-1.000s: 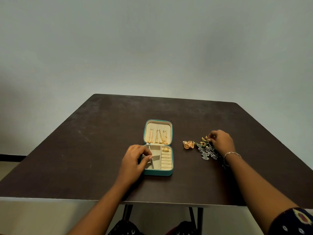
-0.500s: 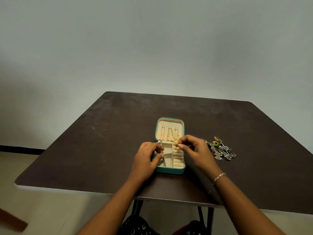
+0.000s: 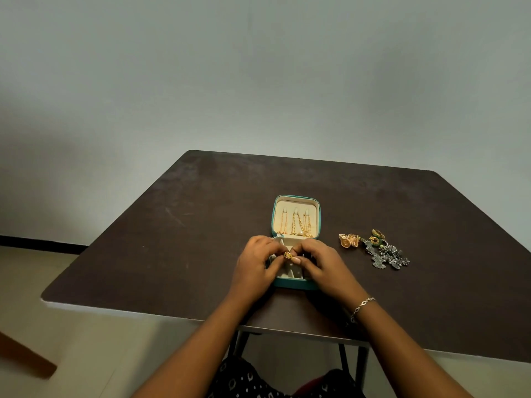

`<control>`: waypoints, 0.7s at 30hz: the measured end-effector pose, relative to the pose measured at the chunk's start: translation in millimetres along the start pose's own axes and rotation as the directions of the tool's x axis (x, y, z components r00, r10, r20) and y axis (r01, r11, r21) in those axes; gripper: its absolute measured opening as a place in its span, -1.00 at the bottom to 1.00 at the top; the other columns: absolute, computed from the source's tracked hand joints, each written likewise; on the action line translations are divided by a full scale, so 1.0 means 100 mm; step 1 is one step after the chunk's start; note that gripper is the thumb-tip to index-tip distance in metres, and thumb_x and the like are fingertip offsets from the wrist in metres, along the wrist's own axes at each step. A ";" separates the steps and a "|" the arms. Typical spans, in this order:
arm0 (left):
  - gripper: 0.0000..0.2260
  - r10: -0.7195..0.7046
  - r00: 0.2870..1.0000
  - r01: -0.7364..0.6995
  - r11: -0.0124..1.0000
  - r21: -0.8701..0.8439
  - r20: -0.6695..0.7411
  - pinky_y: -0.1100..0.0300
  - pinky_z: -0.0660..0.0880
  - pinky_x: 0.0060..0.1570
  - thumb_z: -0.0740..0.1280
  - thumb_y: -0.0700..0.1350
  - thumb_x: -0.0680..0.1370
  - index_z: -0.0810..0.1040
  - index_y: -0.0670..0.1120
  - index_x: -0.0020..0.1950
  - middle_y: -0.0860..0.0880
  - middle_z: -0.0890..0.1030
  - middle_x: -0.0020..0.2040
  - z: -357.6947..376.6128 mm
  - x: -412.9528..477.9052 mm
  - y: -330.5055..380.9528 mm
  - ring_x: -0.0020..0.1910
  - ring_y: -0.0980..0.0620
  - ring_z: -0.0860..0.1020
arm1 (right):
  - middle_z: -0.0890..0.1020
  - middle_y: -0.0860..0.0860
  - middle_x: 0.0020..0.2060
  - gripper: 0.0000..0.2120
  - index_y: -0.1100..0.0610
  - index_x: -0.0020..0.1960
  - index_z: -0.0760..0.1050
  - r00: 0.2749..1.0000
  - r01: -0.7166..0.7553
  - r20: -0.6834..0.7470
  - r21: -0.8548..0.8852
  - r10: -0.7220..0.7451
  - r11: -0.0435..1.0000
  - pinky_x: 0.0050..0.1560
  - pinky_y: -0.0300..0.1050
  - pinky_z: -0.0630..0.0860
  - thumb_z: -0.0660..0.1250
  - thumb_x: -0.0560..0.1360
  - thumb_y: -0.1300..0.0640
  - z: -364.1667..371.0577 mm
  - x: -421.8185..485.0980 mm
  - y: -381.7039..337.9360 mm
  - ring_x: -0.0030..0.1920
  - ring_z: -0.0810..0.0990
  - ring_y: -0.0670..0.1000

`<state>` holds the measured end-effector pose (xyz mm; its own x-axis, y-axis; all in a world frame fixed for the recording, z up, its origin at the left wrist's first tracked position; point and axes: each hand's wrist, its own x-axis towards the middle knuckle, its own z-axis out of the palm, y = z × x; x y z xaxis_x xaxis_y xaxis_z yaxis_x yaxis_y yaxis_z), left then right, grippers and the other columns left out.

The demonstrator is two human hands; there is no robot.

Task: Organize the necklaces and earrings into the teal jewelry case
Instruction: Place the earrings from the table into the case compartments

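Over the near tray of the teal jewelry case (image 3: 296, 283), the left hand (image 3: 254, 264) and right hand (image 3: 321, 264) meet with fingers curled. Both pinch one small gold earring (image 3: 288, 255), probably to seat it in a compartment below. In the case's open lid (image 3: 311, 203), beyond the hands, necklaces (image 3: 297, 224) hang from hooks, evidently to prevent tangling. Right of the case, loose earrings (image 3: 376, 249) lie heaped on the table (image 3: 172, 239), apparently awaiting sorting.
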<state>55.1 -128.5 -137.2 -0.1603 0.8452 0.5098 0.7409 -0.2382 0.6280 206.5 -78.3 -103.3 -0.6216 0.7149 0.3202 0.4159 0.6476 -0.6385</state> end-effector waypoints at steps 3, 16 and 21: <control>-0.93 0.006 1.000 -0.005 0.999 0.032 -0.023 0.19 0.41 0.01 0.35 -0.20 0.46 0.59 -0.14 -0.07 -0.02 0.60 -0.04 0.00 -0.01 0.03 0.10 0.07 0.44 | 0.54 -0.09 -0.22 -0.93 0.11 -0.10 0.51 0.998 -0.010 -0.061 0.029 0.012 1.000 -0.19 -0.46 0.34 0.34 0.45 0.24 0.01 -0.02 -0.01 -0.18 0.46 -0.19; -0.93 0.109 0.994 -0.103 0.980 0.172 -0.030 0.18 0.47 -0.18 0.37 -0.16 0.45 0.55 -0.14 -0.12 -0.05 0.59 -0.11 0.00 -0.03 0.07 -0.02 0.02 0.50 | 0.57 0.01 -0.14 -0.88 0.11 -0.04 0.57 0.987 0.069 -0.122 -0.298 -0.109 0.952 -0.16 -0.21 0.37 0.38 0.42 0.13 -0.01 0.01 -0.05 -0.12 0.44 -0.06; -0.91 0.102 0.995 -0.098 0.981 0.166 -0.012 0.22 0.46 -0.17 0.38 -0.10 0.45 0.55 -0.10 -0.12 -0.01 0.57 -0.10 0.00 -0.03 0.07 -0.02 0.08 0.48 | 0.56 0.00 -0.15 -0.90 0.10 -0.06 0.59 0.993 0.049 -0.084 -0.318 -0.080 0.947 -0.17 -0.22 0.33 0.37 0.43 0.14 -0.08 0.03 -0.06 -0.13 0.40 -0.09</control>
<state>60.4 -132.2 -134.6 -0.0918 0.8109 0.5779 0.8511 -0.2374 0.4683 207.5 -78.0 -92.5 -0.5945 0.6807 0.4280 0.5742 0.7320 -0.3667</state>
